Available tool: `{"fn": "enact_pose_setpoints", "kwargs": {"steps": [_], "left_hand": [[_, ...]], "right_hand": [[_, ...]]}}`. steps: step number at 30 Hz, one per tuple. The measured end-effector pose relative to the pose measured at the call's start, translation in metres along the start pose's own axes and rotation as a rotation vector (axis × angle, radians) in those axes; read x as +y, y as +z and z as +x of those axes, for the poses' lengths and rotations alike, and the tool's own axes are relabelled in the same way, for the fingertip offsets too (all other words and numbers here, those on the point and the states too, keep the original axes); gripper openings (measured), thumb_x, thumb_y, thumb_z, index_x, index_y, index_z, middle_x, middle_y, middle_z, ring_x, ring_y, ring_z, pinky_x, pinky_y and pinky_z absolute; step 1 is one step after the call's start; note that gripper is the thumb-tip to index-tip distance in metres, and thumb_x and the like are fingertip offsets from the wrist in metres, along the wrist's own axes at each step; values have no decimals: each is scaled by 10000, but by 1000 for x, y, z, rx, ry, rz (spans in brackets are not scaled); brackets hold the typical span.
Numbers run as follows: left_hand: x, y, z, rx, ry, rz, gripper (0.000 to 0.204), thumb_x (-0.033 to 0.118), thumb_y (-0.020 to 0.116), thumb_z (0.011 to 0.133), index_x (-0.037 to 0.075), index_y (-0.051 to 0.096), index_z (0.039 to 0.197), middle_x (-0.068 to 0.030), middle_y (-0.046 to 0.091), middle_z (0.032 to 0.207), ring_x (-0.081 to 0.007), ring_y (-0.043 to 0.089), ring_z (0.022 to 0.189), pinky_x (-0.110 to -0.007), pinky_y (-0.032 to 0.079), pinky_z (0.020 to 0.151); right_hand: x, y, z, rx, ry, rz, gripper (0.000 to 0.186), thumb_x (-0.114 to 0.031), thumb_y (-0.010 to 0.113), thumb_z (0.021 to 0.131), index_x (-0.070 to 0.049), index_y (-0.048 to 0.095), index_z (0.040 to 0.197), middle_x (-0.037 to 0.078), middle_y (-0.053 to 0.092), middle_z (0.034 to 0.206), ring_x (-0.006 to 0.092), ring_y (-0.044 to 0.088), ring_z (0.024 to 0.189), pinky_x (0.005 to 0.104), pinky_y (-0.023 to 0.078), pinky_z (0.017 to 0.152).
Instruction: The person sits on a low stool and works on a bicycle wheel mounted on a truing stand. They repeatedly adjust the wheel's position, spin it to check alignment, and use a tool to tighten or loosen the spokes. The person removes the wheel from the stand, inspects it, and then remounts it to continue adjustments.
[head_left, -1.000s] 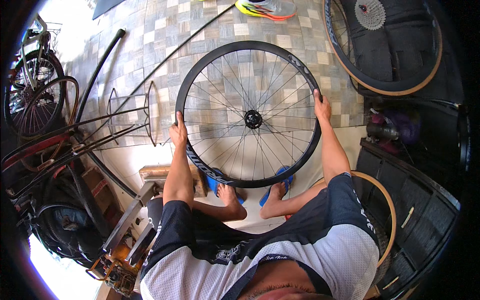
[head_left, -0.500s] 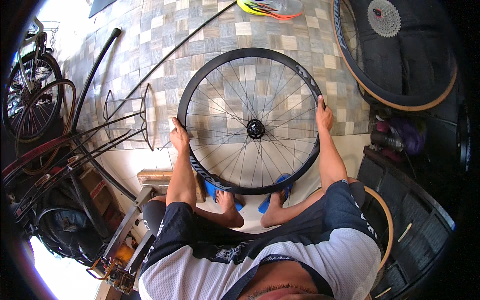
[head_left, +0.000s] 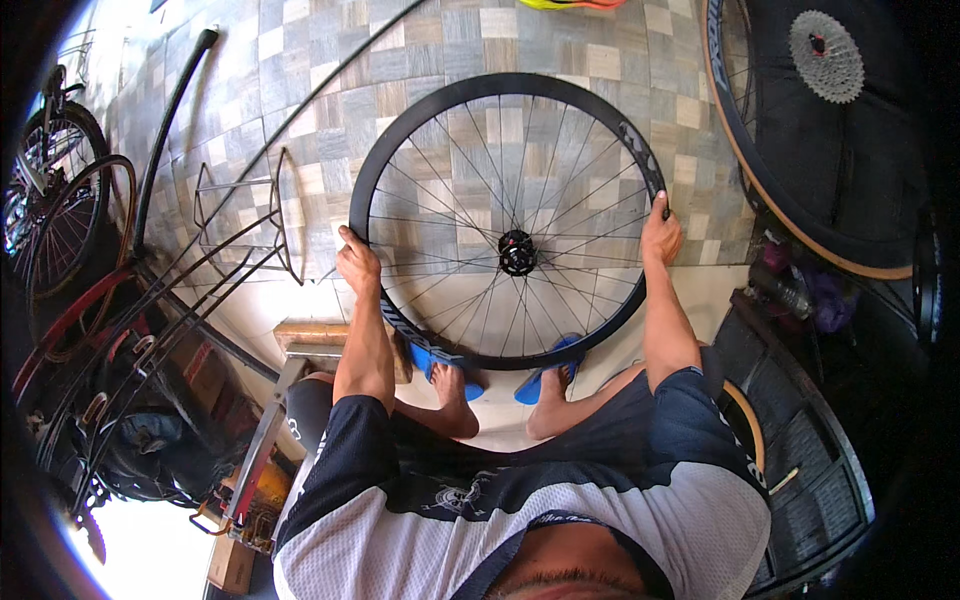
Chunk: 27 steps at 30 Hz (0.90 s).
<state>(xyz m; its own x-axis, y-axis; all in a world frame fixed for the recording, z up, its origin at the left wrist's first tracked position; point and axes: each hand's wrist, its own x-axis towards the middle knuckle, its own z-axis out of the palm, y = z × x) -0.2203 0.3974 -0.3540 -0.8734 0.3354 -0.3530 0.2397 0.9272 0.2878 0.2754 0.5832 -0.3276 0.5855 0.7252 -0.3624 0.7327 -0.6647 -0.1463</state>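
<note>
I hold a black deep-rimmed spoked bicycle wheel (head_left: pixel 455 90), hub (head_left: pixel 517 254) centred, level above the floor in front of me. My left hand (head_left: pixel 359 260) grips the rim on its left side, thumb along the top. My right hand (head_left: pixel 661 228) is closed round the rim on the opposite side, a little higher in the picture. Below the wheel's near edge are my feet in blue sandals (head_left: pixel 425 355).
Bicycles (head_left: pixel 65 190), a thin metal rack (head_left: pixel 240 205) and black tubes (head_left: pixel 170 130) crowd the left. A wooden block (head_left: pixel 310 333) sits near my left leg. At right are a tan-walled wheel (head_left: pixel 800 240), a cassette (head_left: pixel 825 57) and dark cases (head_left: pixel 810 430). A bright shoe (head_left: pixel 570 4) lies at the top.
The wheel looks slightly larger than before, as if nearer the camera, and its right side sits further right with my right hand. The surroundings have shifted in the picture as the view moved.
</note>
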Motion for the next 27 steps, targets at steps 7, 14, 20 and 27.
{"fn": "enact_pose_setpoints", "kwargs": {"steps": [7, 14, 20, 27], "left_hand": [[-8, 1, 1, -19, 29, 6, 993, 666, 147, 1025, -124, 732, 882, -381, 665, 896, -543, 637, 924, -568, 463, 909], [26, -18, 17, -107, 174, -102, 948, 724, 265, 986, -113, 707, 1040, -376, 660, 1046, -521, 625, 1026, -539, 466, 944], [1, -28, 6, -67, 94, -101, 980, 790, 325, 933, -103, 691, 1103, -362, 665, 1100, -509, 617, 1090, -541, 463, 960], [-12, -24, -22, -98, 22, -87, 1001, 800, 250, 946, -73, 719, 1080, -335, 683, 1063, -492, 632, 1068, -545, 471, 940]], "right_hand": [[-12, -8, -5, -16, -23, 19, 918, -800, 350, 913, -9, 715, 1202, 281, 690, 1164, 472, 622, 1131, 515, 471, 979], [41, 8, -21, 60, 106, 97, 983, -835, 348, 887, 37, 719, 1145, 280, 680, 1189, 434, 635, 1130, 517, 483, 948], [116, 13, -68, -52, 106, 2, 1065, -881, 333, 855, 58, 664, 1233, 300, 632, 1269, 454, 592, 1189, 514, 448, 1008], [19, -18, 8, -41, -175, 170, 1045, -868, 257, 885, 30, 690, 1199, 306, 649, 1223, 474, 584, 1185, 525, 436, 1020]]}}
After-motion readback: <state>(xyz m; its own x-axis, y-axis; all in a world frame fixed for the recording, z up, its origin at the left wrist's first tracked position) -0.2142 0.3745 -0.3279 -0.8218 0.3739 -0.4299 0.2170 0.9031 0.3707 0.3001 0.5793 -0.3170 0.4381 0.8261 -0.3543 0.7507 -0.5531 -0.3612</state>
